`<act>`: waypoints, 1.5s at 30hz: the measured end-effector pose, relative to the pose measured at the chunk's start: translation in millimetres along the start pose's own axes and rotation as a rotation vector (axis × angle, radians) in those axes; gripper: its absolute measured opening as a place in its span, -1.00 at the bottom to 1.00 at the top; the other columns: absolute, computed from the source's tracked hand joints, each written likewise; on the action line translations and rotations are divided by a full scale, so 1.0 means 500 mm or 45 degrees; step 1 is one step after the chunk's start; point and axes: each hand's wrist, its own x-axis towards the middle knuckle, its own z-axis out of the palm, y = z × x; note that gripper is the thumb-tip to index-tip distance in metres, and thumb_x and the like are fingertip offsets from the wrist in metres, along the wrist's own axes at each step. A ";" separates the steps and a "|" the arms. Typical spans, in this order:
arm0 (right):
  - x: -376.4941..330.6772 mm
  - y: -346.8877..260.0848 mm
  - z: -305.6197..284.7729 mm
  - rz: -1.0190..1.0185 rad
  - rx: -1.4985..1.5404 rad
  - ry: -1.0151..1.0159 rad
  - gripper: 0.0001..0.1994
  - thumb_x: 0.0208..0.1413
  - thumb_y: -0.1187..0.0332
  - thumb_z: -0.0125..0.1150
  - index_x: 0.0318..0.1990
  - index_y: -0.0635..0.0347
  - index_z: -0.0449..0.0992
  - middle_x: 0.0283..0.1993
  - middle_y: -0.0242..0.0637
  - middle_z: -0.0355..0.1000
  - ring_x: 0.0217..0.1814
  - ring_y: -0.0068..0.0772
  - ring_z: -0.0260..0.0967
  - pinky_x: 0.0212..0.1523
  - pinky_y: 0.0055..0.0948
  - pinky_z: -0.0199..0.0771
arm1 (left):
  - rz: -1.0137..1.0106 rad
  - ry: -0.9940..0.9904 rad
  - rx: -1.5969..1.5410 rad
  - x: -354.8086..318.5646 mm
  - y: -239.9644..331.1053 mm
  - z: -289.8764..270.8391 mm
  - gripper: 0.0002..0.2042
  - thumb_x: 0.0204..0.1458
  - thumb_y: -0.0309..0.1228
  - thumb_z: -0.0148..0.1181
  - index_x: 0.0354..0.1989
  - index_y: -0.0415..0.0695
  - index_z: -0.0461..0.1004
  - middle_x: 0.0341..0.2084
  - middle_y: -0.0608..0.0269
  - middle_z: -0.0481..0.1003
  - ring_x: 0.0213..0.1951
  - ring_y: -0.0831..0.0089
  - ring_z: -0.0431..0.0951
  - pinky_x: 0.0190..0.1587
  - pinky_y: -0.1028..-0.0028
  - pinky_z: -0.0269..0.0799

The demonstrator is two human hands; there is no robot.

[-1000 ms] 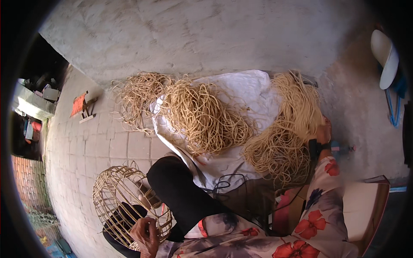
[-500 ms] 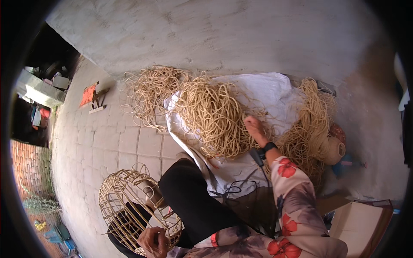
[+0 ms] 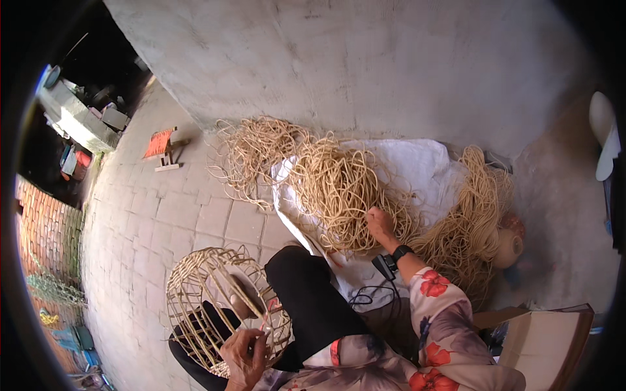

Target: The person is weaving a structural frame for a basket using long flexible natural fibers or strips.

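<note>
Now | left hand [image 3: 244, 355] grips cage frame [image 3: 215, 306] | right hand [image 3: 380, 225] in rattan strands [image 3: 339, 195], grip hidden

We wear a loose long-sleeved blouse in pale grey-mauve, printed with large red flowers, its sleeves [image 3: 435, 306] reaching down to both wrists. A black wristwatch [image 3: 401, 253] with a dark strap sits on our right wrist. Our legs are covered by plain black trousers [image 3: 313, 306].
</note>
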 end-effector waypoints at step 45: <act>0.006 -0.448 -0.582 -0.690 -0.630 0.830 -0.91 0.09 0.32 0.13 -0.29 0.01 0.54 -0.36 -0.11 0.47 -0.21 0.08 0.43 -0.28 -0.05 0.44 | -0.035 1.530 -1.526 -0.441 -0.778 -0.742 -0.69 0.31 -0.28 -0.12 -0.28 -0.26 0.48 -0.19 0.10 0.57 -0.08 0.30 0.58 0.02 0.38 0.54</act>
